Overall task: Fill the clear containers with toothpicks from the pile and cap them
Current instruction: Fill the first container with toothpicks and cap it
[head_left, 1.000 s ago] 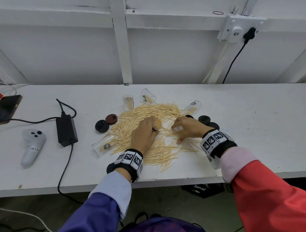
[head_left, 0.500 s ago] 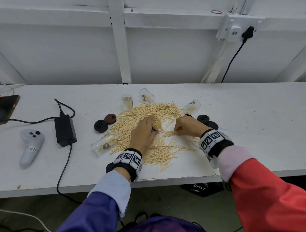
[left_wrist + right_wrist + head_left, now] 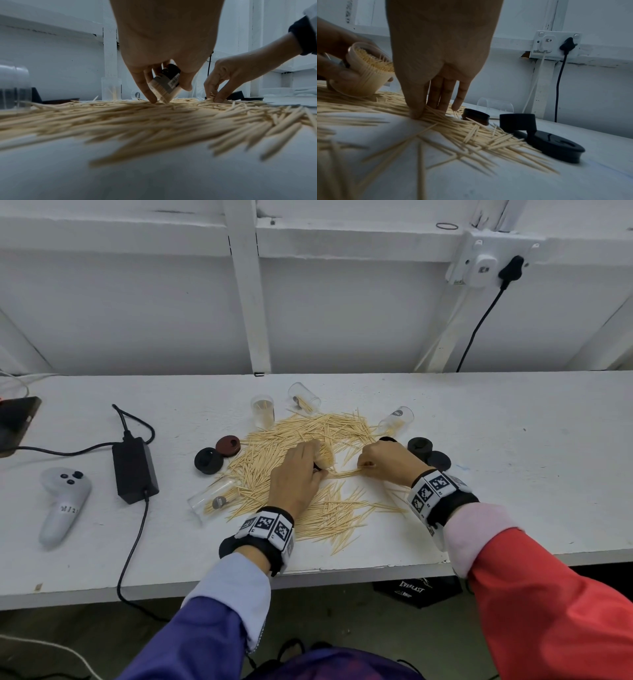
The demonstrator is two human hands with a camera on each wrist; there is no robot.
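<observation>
The left hand (image 3: 294, 474) grips a clear container (image 3: 366, 71) that is nearly full of toothpicks. It is tipped over, bottom on the pile (image 3: 308, 460), so its open mouth faces the other hand. I think that makes it easy to slide more in. Just beside it, the right hand (image 3: 387, 460) pinches a small bunch of toothpicks (image 3: 346, 473) off the white table (image 3: 513, 457). Black caps (image 3: 556, 147) wait right behind that hand, still off.
</observation>
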